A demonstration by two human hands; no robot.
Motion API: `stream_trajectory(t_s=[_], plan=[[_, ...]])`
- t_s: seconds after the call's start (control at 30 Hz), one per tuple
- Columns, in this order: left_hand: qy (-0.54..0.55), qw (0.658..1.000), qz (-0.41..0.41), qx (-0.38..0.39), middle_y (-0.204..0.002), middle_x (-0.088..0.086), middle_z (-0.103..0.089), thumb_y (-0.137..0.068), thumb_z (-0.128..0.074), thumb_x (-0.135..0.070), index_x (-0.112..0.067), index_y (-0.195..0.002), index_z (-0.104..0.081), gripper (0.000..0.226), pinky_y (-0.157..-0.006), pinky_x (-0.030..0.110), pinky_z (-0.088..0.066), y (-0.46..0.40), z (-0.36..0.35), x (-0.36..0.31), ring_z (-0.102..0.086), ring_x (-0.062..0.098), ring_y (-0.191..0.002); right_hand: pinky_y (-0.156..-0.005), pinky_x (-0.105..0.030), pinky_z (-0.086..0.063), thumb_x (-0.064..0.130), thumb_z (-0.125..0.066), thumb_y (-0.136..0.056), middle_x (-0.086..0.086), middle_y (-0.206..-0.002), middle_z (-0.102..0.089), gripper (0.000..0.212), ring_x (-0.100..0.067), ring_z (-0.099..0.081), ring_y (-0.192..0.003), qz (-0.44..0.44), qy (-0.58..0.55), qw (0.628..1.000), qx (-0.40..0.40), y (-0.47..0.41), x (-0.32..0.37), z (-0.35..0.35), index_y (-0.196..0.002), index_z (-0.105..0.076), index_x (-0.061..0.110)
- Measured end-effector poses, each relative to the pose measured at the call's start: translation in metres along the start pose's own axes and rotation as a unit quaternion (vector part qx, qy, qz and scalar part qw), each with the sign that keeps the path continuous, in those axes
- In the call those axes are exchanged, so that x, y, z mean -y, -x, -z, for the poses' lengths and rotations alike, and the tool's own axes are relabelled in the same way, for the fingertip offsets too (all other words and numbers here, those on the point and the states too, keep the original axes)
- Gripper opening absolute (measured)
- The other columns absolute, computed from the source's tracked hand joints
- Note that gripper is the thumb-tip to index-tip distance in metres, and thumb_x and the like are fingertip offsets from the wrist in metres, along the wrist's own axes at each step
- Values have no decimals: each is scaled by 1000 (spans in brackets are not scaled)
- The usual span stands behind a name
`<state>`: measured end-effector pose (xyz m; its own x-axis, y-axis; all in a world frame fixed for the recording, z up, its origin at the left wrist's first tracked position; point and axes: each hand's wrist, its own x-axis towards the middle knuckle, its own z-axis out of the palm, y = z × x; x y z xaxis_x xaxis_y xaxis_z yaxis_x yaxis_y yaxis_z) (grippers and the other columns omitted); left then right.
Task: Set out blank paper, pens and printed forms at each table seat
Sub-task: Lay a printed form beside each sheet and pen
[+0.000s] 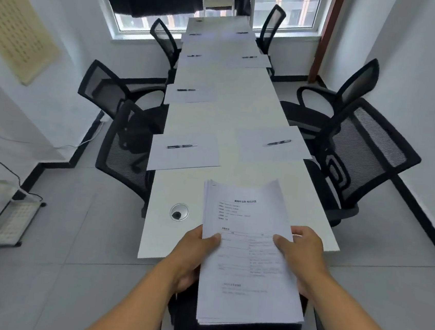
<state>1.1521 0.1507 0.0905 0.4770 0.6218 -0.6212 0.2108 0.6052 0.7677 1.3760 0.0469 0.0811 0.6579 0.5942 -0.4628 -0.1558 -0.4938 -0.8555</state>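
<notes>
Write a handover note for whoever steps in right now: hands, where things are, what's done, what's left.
Left hand: grips the left edge of the forms, thumb on top.
Right hand: holds their right edge, thumb on the top sheet.
Forms: one stack, held over the near end of the table; none laid out yet.
Done: blank sheets with a pen on each lie at seats along both sides, for instance the near left sheet with its pen and the near right sheet with its pen.
Left: put a form at every seat. The far end is too blurred to check.

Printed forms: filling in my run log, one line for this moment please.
printed forms | left hand + right hand gripping | seats: paper, pens | forms undistributed
</notes>
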Motion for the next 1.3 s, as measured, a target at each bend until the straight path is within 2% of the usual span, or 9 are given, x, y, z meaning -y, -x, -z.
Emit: stream_trajectory(t_s=[0.17, 0.23, 0.33, 0.43, 0.53, 0.77, 0.93, 1.1, 1.3], plan=[[19, 995, -10, -93, -122, 6, -83, -110, -68, -23, -20, -136, -70, 27, -104, 59, -61, -32, 13, 19, -80, 32, -112, -68, -40, -63, 17, -75, -100, -7, -98, -76, 13, -27, -76, -85, 8, 43, 999, 13, -34, -15, -26, -97, -66, 9], [34, 993, -7, -108, -122, 6, -83, -110, -68, -27, -21, -135, -70, 26, -103, 59, -61, -37, 15, 27, -81, 32, -111, -64, -35, -58, 20, -71, -103, -8, -95, -75, 22, -26, -73, -79, 3, 49, 998, 33, -48, -23, -30, -91, -62, 3], [61, 990, -1, -126, -122, 5, -83, -112, -63, -32, -24, -134, -70, 25, -103, 61, -61, -45, 12, 40, -81, 32, -111, -62, -32, -45, 23, -69, -101, -6, -80, -64, 30, -22, -57, -67, 4, 73, 996, 61, -73, -38, -27, -80, -53, 10], [87, 986, 6, -141, -122, 6, -83, -114, -58, -35, -24, -135, -70, 26, -101, 61, -62, -49, 7, 48, -81, 32, -111, -59, -28, -35, 20, -65, -103, 2, -65, -53, 39, -16, -46, -60, 19, 85, 994, 71, -83, -46, -21, -70, -48, 7], [106, 985, 14, -137, -124, 7, -82, -114, -56, -38, -25, -136, -69, 28, -103, 63, -60, -52, 2, 48, -80, 34, -114, -63, -31, -29, 20, -66, -104, 0, -64, -45, 45, -18, -39, -62, 43, 100, 992, 68, -92, -53, -16, -69, -43, 5], [133, 981, 17, -143, -126, 12, -81, -114, -57, -35, -24, -138, -69, 29, -101, 68, -59, -61, 4, 44, -78, 40, -115, -63, -34, -28, 21, -65, -104, 0, -64, -39, 44, -20, -33, -63, 61, 126, 989, 42, -117, -54, -9, -69, -38, 17], [146, 977, 21, -156, -125, 16, -81, -113, -59, -33, -21, -138, -69, 30, -100, 69, -60, -64, 14, 44, -78, 42, -114, -58, -33, -25, 17, -59, -108, -2, -65, -42, 45, -19, -35, -61, 81, 172, 982, 2, -129, -45, -2, -68, -37, 15], [153, 974, 23, -165, -122, 18, -81, -113, -59, -31, -16, -136, -70, 29, -91, 61, -64, -60, 24, 46, -80, 42, -109, -56, -33, -27, 14, -55, -109, -5, -66, -47, 44, -21, -38, -59, 72, 204, 976, -38, -145, -44, 6, -68, -38, 14], [155, 972, 31, -174, -122, 17, -81, -113, -59, -31, -18, -136, -70, 29, -96, 66, -62, -57, 33, 48, -79, 43, -110, -59, -36, -34, 13, -53, -108, -11, -72, -55, 38, -26, -44, -62, 62, 245, 965, -74, -170, -46, 11, -72, -44, 8]])
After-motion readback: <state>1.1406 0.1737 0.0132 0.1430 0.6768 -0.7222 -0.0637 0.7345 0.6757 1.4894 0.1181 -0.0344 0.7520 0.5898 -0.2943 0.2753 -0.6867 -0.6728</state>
